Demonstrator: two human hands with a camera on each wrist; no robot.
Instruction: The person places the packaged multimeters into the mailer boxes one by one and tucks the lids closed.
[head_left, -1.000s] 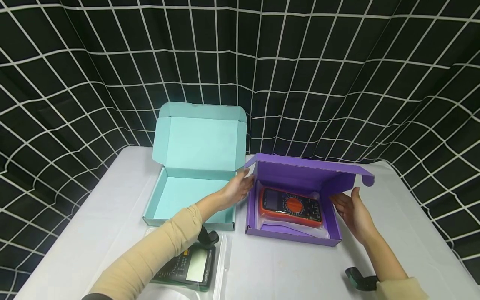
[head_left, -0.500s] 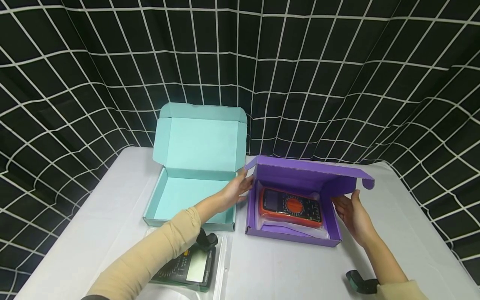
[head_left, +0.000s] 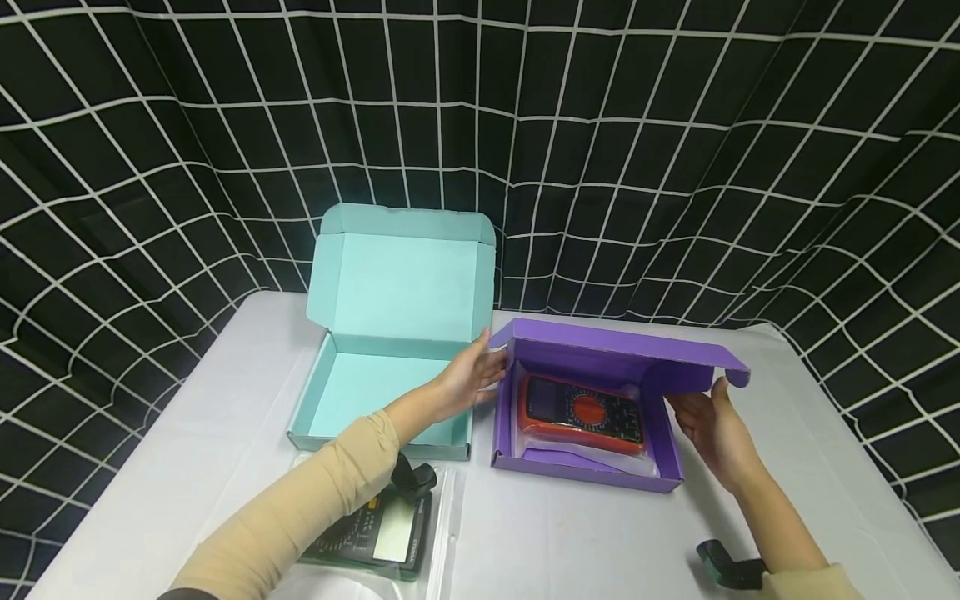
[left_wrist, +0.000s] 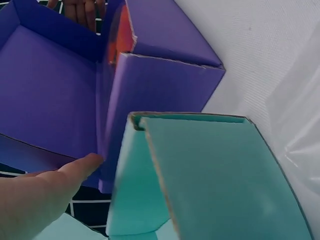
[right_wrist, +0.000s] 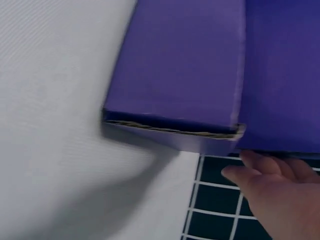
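Note:
A purple cardboard box (head_left: pixel 585 477) stands right of centre with its lid (head_left: pixel 615 340) leaning forward, partly lowered. Inside lies a red and black multimeter (head_left: pixel 585 412) in a clear plastic bag. My left hand (head_left: pixel 467 382), fingers extended, is at the box's left rear side; in the left wrist view a fingertip touches the purple card. On the other side, my right hand (head_left: pixel 716 433) has its fingers against the lid's right flap, the thumb raised. Some of its fingertips are hidden behind the flap. In the right wrist view that hand (right_wrist: pixel 285 192) appears beside the purple wall.
An open teal box (head_left: pixel 397 287) stands just left of the purple one, its lid upright. In front of it a dark green multimeter (head_left: pixel 382 537) lies in a clear bag, partly covered by the left forearm. Behind the white table (head_left: pixel 555 542) hangs a black grid curtain (head_left: pixel 600 150).
The purple lid has tipped slightly lower and forward, both hands staying at its sides. The teal box and both multimeters have not moved.

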